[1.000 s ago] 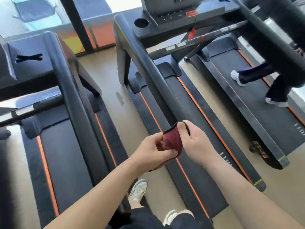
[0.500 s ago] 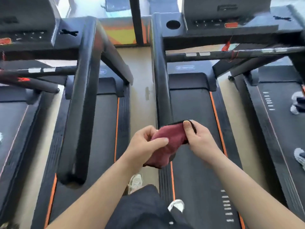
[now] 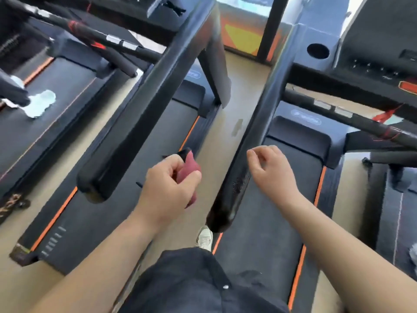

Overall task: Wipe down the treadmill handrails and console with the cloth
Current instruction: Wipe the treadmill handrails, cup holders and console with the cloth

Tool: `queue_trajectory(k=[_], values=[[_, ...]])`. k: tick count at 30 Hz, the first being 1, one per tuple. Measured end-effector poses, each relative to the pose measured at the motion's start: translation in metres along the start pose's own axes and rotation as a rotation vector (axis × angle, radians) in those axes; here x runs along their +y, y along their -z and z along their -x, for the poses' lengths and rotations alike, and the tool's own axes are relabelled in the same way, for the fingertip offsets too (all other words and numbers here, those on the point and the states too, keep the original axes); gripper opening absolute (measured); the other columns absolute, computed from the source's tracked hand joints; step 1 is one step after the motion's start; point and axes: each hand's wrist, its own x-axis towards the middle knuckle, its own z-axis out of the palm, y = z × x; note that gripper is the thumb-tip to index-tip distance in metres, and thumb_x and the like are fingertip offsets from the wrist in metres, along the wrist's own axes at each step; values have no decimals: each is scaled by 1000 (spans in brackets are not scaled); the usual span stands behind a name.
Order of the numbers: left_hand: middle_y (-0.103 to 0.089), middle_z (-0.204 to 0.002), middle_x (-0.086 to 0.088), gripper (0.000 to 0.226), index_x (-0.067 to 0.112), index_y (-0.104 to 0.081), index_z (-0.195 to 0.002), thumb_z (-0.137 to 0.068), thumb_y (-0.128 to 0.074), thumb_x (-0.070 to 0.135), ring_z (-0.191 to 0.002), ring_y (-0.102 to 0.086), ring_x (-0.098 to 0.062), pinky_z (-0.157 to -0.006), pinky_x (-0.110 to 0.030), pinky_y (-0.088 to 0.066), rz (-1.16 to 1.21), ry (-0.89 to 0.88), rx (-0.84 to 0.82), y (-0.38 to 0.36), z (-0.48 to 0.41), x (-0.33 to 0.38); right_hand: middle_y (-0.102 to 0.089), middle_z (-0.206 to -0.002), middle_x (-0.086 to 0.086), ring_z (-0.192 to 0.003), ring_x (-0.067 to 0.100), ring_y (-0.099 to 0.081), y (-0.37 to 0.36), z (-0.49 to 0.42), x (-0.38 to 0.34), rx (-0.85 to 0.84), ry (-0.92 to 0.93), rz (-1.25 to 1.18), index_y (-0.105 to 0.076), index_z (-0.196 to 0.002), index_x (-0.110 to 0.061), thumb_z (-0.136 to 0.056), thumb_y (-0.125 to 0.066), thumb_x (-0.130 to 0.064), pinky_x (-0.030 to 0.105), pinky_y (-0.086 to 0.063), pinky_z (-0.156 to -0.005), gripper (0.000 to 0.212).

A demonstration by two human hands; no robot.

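the left hand [image 3: 168, 186] grips the dark red cloth [image 3: 189, 169], fingers curled tight round the bunched fabric, held in the air over the floor strip [image 3: 228, 141] between two treadmills. the right hand [image 3: 274, 170] hangs just beside the black handrail [image 3: 259, 118], fingers loosely curled, holding nothing. the console [image 3: 372, 64] sits far up on the right.

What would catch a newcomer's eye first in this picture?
The dark red cloth bunched in the left hand, near the middle, stands out among the black treadmills. Just right of it, a long black handrail runs between that hand and the empty right hand. Orange stripes line the treadmills' edges.
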Motion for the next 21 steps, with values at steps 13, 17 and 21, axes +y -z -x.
queue_trajectory(k=[13,17,21], values=[[-65,-138,-1,34,21,-72,-113,-97,-42,23,-124,-55,-19,-108,-30,-41,-529,-220,2,-122,45,-73,-58,-147,3,-143,26,-48,-11,-75,98,-221,727,274,-69,-128,-12,-89,-60,6,41,-47,-110,44],[-58,-148,4,50,23,-61,-142,-93,-57,14,-134,-55,-13,-112,-34,-43,-475,-225,61,-113,30,-91,-50,-155,-4,-150,20,-38,-3,-85,107,-358,696,208,-65,-135,-17,-92,-62,-1,34,-36,-118,47],[-39,-163,7,80,41,-36,-157,-86,-66,62,-145,-43,-14,-118,-35,-38,-473,-115,-28,-141,22,-103,-38,-162,-12,-154,9,-26,9,-97,105,-502,703,244,-59,-143,-26,-90,-51,8,28,-33,-117,64]])
